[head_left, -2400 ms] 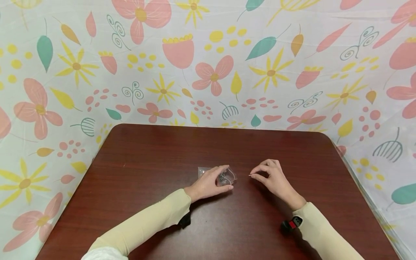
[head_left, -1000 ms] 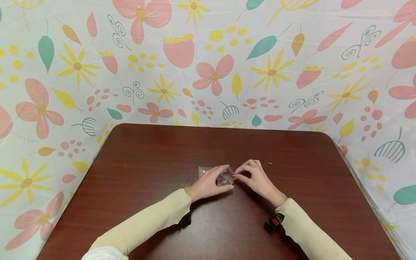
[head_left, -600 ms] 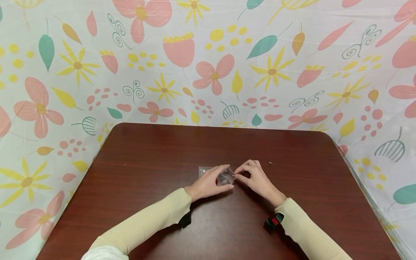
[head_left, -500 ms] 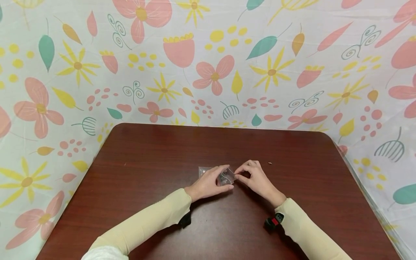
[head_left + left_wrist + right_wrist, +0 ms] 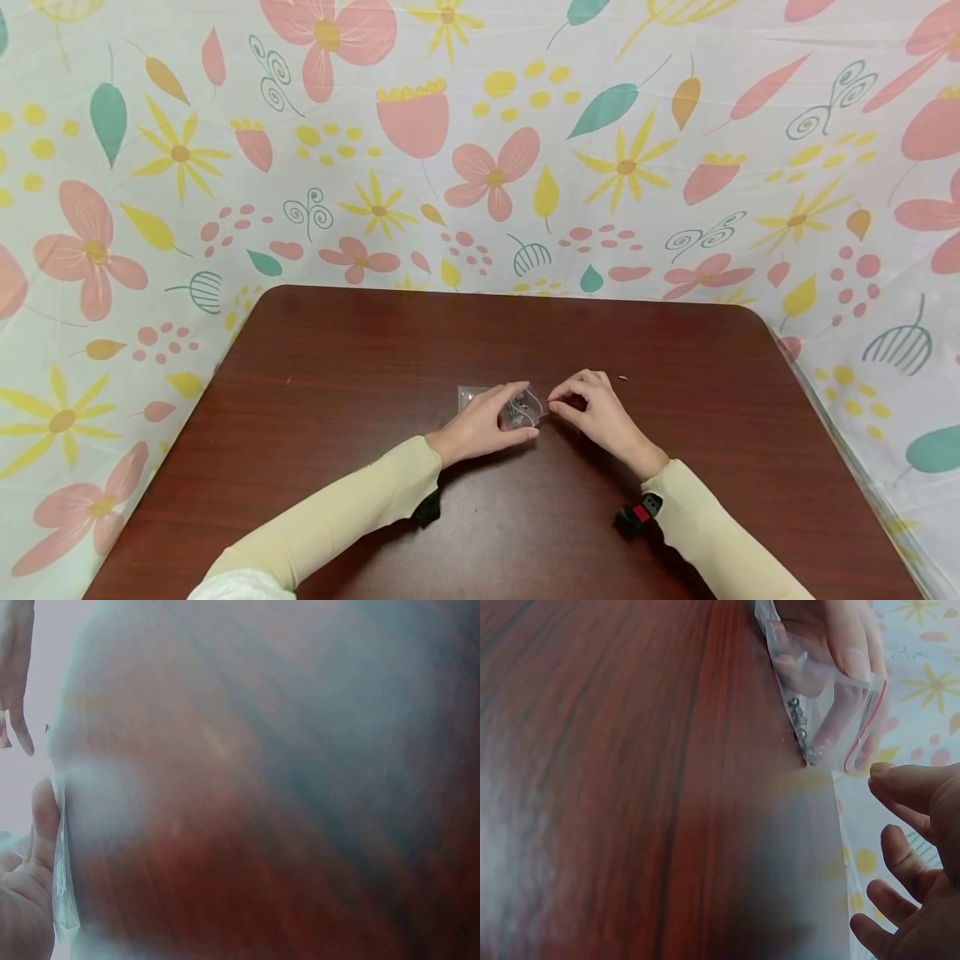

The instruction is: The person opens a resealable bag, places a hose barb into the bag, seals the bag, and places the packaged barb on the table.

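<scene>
My left hand (image 5: 476,423) holds a small clear zip-lock bag (image 5: 534,407), thumb and fingers spread round its mouth, which gapes to the right. Several small dark silver metal pieces (image 5: 799,724), screw-like, lie at the bottom of the bag in the right wrist view. A red line runs along the bag's mouth there. Just right of that mouth is my right hand (image 5: 600,421), thumb and index fingertips close together, nothing showing between them. In the right wrist view the other fingers (image 5: 889,900) of this hand curl loosely. The left wrist view catches only the bag's edge (image 5: 66,885).
A tiny metal piece (image 5: 622,377) lies on the brown wood-grain table (image 5: 360,350), behind and right of my right hand. Flower-patterned cloth (image 5: 495,250) hangs behind the table and along both sides. Dark wrist devices (image 5: 633,518) sit under the sleeves.
My right hand came left to the bag's mouth with a small bright piece in its fingertips, then drew back slightly right; the piece no longer shows there. The left hand and bag stayed put.
</scene>
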Demonstrator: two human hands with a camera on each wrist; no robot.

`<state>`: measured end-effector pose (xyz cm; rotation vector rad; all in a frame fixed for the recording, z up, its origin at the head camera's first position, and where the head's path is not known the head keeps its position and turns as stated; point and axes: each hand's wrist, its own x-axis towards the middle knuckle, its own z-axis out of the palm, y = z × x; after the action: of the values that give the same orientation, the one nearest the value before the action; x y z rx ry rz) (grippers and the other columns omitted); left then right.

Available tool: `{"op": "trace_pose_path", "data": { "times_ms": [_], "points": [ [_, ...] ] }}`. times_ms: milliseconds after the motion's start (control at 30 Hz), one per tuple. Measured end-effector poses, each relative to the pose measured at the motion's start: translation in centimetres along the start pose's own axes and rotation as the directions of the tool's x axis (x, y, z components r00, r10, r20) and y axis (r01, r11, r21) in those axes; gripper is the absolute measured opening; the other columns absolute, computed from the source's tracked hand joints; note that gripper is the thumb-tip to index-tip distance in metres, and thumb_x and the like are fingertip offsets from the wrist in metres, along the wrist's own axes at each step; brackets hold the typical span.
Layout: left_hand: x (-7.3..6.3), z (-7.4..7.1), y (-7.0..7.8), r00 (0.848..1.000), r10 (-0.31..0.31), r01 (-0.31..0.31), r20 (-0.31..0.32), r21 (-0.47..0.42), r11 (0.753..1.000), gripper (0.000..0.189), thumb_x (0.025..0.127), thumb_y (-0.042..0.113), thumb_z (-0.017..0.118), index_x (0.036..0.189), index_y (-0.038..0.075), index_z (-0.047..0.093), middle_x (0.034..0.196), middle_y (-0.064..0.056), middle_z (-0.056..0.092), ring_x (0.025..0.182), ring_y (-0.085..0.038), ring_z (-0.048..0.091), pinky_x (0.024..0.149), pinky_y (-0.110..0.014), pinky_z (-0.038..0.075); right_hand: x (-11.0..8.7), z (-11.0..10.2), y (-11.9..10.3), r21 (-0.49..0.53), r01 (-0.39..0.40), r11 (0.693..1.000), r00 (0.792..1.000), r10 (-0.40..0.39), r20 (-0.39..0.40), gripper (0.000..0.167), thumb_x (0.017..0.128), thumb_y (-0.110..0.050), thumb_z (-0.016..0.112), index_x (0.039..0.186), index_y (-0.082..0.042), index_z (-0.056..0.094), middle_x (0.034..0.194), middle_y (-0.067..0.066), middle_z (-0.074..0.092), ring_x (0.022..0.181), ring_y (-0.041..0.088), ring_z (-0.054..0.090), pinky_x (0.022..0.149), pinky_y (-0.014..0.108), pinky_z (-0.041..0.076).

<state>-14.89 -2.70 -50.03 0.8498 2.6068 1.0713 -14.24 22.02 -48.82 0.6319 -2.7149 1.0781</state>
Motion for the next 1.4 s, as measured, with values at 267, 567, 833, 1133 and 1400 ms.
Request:
{"op": "trace_pose_path", "data": {
  "times_ms": [267, 567, 833, 1133, 1400],
  "points": [
    [0.0, -0.1, 0.0, 1.000, 0.003, -0.002, 0.007, -0.025, 1.000, 0.080, 0.094, 0.053, 0.074, 0.159, 0.017, 0.044, 0.135, -0.002, 0.062, 0.085, -0.007, 0.059, 0.081, -0.025, 0.050, -0.7, -1.0, 1.3, -0.009, -0.027, 1.000, 0.999, 0.027, -0.035, 0.013, 0.088, -0.007, 0.083, 0.100, -0.011, 0.079, 0.096, 0.005, 0.064, 0.105, 0.035, 0.051, 0.091, 0.048, 0.035],
    [-0.1, -0.1, -0.1, 1.000, 0.000, 0.001, 0.015, -0.054, 0.999, 0.082, 0.094, 0.055, 0.074, 0.160, 0.017, 0.043, 0.129, -0.001, 0.062, 0.079, -0.004, 0.059, 0.077, -0.024, 0.051, -1.7, -2.7, 2.5, -0.015, -0.120, 0.993, 0.992, 0.119, -0.033, 0.014, 0.092, -0.011, 0.081, 0.105, -0.011, 0.079, 0.104, 0.007, 0.064, 0.111, 0.033, 0.046, 0.090, 0.048, 0.039],
    [0.0, -0.1, -0.2, 1.000, -0.001, 0.002, 0.023, -0.063, 0.998, 0.082, 0.094, 0.053, 0.074, 0.160, 0.017, 0.042, 0.131, -0.001, 0.062, 0.075, -0.002, 0.059, 0.080, -0.025, 0.051, -2.5, -4.0, 3.6, -0.031, -0.140, 0.990, 0.989, 0.139, -0.048, 0.015, 0.092, -0.011, 0.081, 0.106, -0.011, 0.079, 0.104, 0.009, 0.064, 0.110, 0.034, 0.045, 0.088, 0.048, 0.038],
    [-0.2, -0.1, -0.1, 1.000, -0.010, 0.011, 0.021, -0.059, 0.998, 0.081, 0.094, 0.052, 0.074, 0.160, 0.019, 0.042, 0.134, -0.001, 0.061, 0.076, -0.002, 0.059, 0.081, -0.026, 0.051, -2.9, -5.0, 4.7, -0.051, -0.149, 0.987, 0.986, 0.145, -0.076, 0.014, 0.092, -0.012, 0.080, 0.106, -0.012, 0.079, 0.104, 0.009, 0.065, 0.110, 0.033, 0.045, 0.085, 0.045, 0.037],
    [0.0, -0.1, -0.3, 1.000, -0.008, 0.010, 0.024, -0.072, 0.997, 0.082, 0.094, 0.053, 0.074, 0.161, 0.019, 0.041, 0.133, -0.002, 0.061, 0.075, -0.002, 0.059, 0.077, -0.024, 0.051, -2.9, -5.9, 5.5, -0.051, -0.190, 0.980, 0.979, 0.186, -0.079, 0.015, 0.093, -0.013, 0.080, 0.108, -0.009, 0.078, 0.105, 0.014, 0.063, 0.116, 0.041, 0.043, 0.088, 0.048, 0.035]
  ]
}}
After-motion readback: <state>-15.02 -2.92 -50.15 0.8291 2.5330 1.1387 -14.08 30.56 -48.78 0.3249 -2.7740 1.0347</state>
